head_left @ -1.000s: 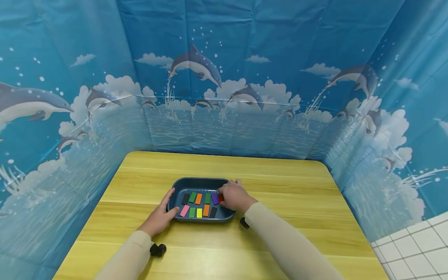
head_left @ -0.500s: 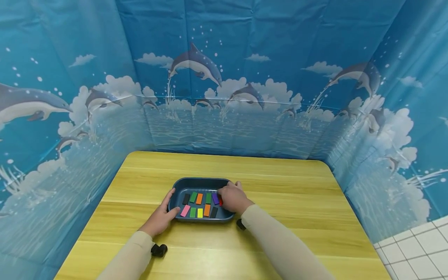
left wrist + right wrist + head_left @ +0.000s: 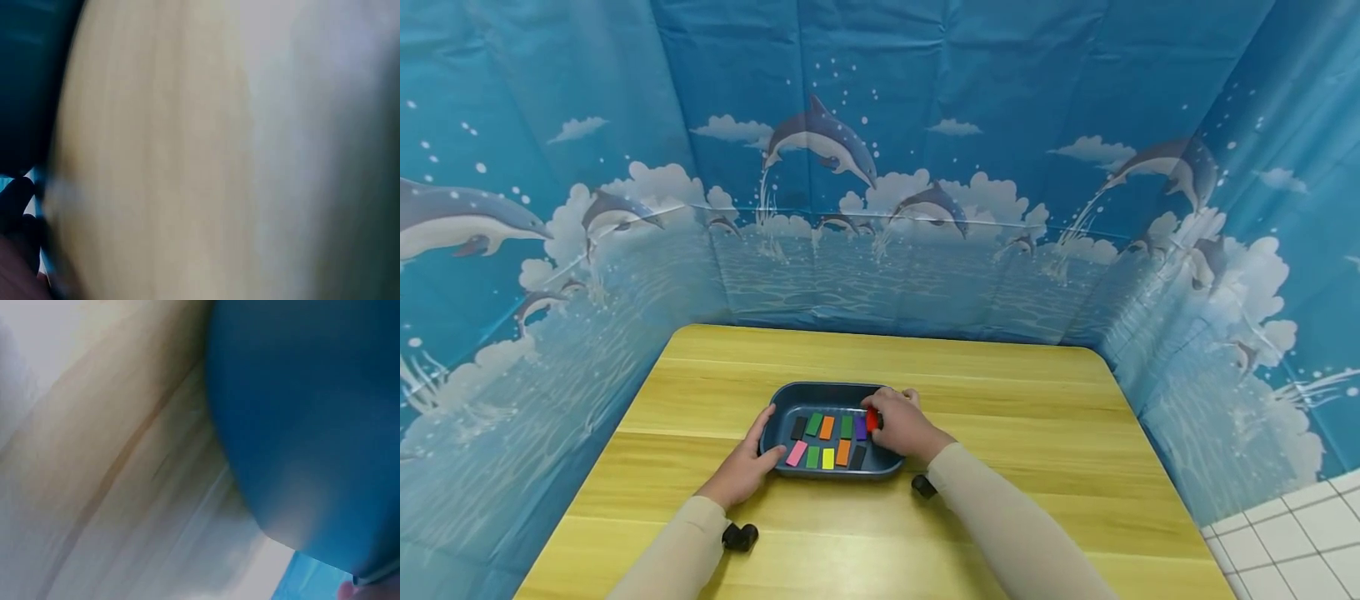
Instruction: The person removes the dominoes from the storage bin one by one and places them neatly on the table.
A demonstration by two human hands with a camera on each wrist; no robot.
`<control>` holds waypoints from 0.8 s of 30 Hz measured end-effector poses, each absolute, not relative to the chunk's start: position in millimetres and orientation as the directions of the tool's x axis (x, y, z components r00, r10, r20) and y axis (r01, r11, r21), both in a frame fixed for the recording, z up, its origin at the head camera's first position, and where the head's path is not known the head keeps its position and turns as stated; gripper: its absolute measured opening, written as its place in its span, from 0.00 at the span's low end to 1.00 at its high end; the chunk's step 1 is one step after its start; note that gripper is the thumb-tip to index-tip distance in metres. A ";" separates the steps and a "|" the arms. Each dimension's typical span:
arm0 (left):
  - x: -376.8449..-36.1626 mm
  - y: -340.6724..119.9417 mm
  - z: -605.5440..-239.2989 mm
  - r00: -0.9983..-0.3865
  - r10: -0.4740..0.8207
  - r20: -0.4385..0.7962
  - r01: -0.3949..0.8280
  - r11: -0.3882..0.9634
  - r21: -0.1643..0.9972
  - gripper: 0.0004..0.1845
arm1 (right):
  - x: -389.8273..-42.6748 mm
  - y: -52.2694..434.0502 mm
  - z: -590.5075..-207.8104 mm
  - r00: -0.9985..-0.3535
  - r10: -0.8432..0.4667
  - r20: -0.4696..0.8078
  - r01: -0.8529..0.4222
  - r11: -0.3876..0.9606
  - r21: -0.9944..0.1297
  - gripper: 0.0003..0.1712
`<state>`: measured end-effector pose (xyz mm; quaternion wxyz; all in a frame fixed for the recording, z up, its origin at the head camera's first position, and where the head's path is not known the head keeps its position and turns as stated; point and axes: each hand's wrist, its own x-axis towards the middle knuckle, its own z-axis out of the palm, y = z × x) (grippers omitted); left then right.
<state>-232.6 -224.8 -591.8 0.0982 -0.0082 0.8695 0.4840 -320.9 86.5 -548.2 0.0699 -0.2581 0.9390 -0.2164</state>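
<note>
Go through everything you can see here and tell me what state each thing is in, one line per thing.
Blue tray: flat on the table, holding the colored blocks.
Red block: pinched in the right hand, raised at the tray's right end.
Other colored blocks: lying flat in two rows.
Left hand: rests against the tray's left rim, thumb on the edge.
Right hand: fingers curled on the red block.
Wooden table: level, bearing the tray.

red block (image 3: 872,419) | small, seemingly tilted up | right side of blue tray (image 3: 820,392)
</note>
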 end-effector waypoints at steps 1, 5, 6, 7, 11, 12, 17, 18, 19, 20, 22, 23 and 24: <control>-232.1 -224.6 -591.0 -0.980 0.081 -0.180 -0.110 0.534 0.838 0.42 | -320.7 87.9 -547.2 -0.866 -0.499 -0.022 -0.427 0.761 -0.489 0.29; -229.6 -224.4 -587.3 -0.979 0.079 -0.189 -0.115 0.551 0.826 0.42 | -321.3 97.1 -539.6 -0.912 -0.410 -0.018 -0.311 0.717 -0.623 0.30; -229.1 -224.4 -586.5 -0.979 0.078 -0.190 -0.116 0.555 0.824 0.42 | -322.1 101.0 -537.4 -0.923 -0.385 -0.014 -0.285 0.706 -0.648 0.31; -228.9 -224.5 -586.0 -0.978 0.078 -0.192 -0.117 0.557 0.822 0.42 | -323.2 105.8 -535.6 -0.933 -0.359 -0.011 -0.261 0.698 -0.667 0.32; -229.0 -224.8 -586.0 -0.978 0.082 -0.193 -0.114 0.565 0.817 0.43 | -329.8 132.3 -538.4 -0.958 -0.286 -0.009 -0.202 0.696 -0.689 0.34; -229.1 -225.0 -586.3 -0.978 0.084 -0.193 -0.112 0.568 0.816 0.43 | -331.1 139.5 -541.4 -0.961 -0.275 -0.015 -0.190 0.701 -0.687 0.35; -228.8 -226.5 -586.0 -0.977 0.080 -0.195 -0.115 0.572 0.812 0.43 | -335.1 168.4 -563.9 -0.967 -0.247 -0.061 -0.146 0.735 -0.663 0.36; -228.8 -226.7 -585.8 -0.977 0.080 -0.196 -0.116 0.571 0.813 0.43 | -335.3 172.5 -568.3 -0.968 -0.239 -0.071 -0.133 0.734 -0.666 0.35; -228.6 -226.6 -585.6 -0.977 0.079 -0.198 -0.119 0.569 0.814 0.43 | -335.6 176.1 -572.5 -0.969 -0.230 -0.086 -0.114 0.731 -0.673 0.35; -228.6 -226.3 -585.6 -0.977 0.078 -0.200 -0.122 0.567 0.815 0.43 | -336.0 179.1 -576.4 -0.971 -0.219 -0.097 -0.097 0.729 -0.678 0.34; -228.6 -225.1 -585.6 -0.976 0.078 -0.205 -0.126 0.563 0.817 0.43 | -335.9 184.2 -582.6 -0.973 -0.204 -0.106 -0.078 0.726 -0.684 0.33; -228.7 -224.2 -585.8 -0.975 0.079 -0.206 -0.128 0.560 0.818 0.43 | -335.7 186.3 -584.4 -0.974 -0.199 -0.108 -0.073 0.727 -0.682 0.33; -228.7 -223.1 -585.7 -0.975 0.078 -0.208 -0.130 0.557 0.820 0.43 | -335.5 188.3 -585.7 -0.974 -0.197 -0.109 -0.072 0.732 -0.678 0.33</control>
